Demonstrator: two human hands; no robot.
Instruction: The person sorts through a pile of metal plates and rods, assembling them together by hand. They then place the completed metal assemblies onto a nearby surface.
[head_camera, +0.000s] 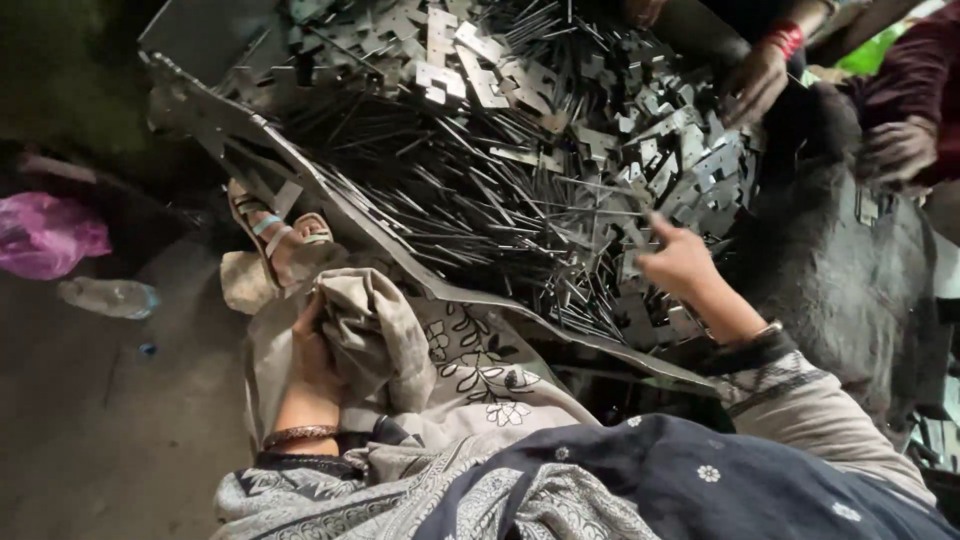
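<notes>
My left hand is closed on a fold of grey-beige cloth lying in my lap; a bangle sits on that wrist. My right hand reaches into a big heap of thin metal rods and flat stamped metal plates. Its thumb sticks up and its fingertips are buried among the plates, so I cannot see whether they hold one. The heap lies in a wide metal tray whose bent rim runs diagonally in front of me.
Another person's hand with red bangles picks at the heap's far side, and a second hand rests at the right. My sandalled foot lies by the tray rim. A pink bag and a plastic bottle lie on the floor at left.
</notes>
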